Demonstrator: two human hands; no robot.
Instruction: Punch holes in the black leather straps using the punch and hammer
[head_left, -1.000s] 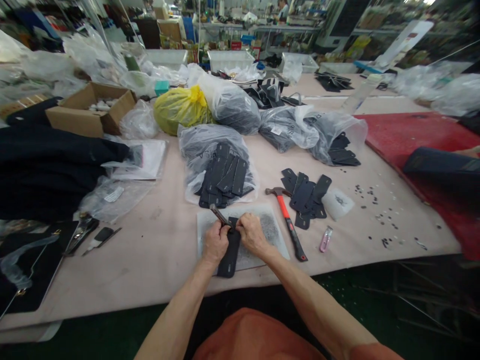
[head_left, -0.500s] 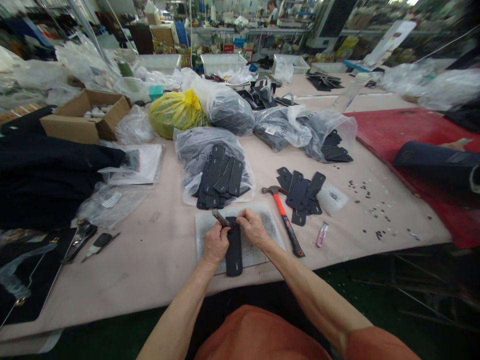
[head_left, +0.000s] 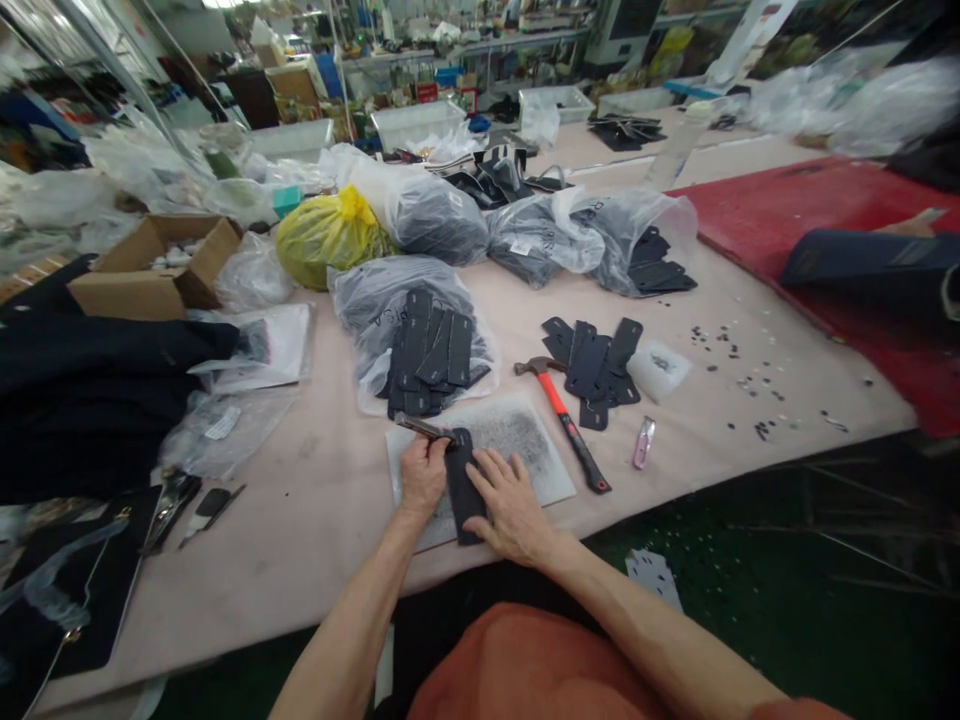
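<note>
On a white board point(head_left: 536, 440) with a speckled grey surface lies a black strip point(head_left: 463, 488) with rounded ends and small slots. My left hand point(head_left: 424, 475) is closed around a metal punch point(head_left: 421, 428), which is tilted nearly flat, its tip by the strip's upper left edge. Fingers spread, my right hand point(head_left: 514, 505) rests on the strip's right side and the board. Right of the board lies a claw hammer point(head_left: 562, 420) with a red and black handle.
Stacked black strips point(head_left: 431, 350) lie on a plastic bag, and another pile of strips point(head_left: 596, 370) is beyond the hammer. A pink cutter point(head_left: 643, 443) and scattered dark bits point(head_left: 750, 385) are to the right. A cardboard box point(head_left: 157, 265) stands at left.
My right hand has come off the punch area and opened flat over the strip. The punch has tipped to the left in my left hand. The camera view has shifted slightly.
</note>
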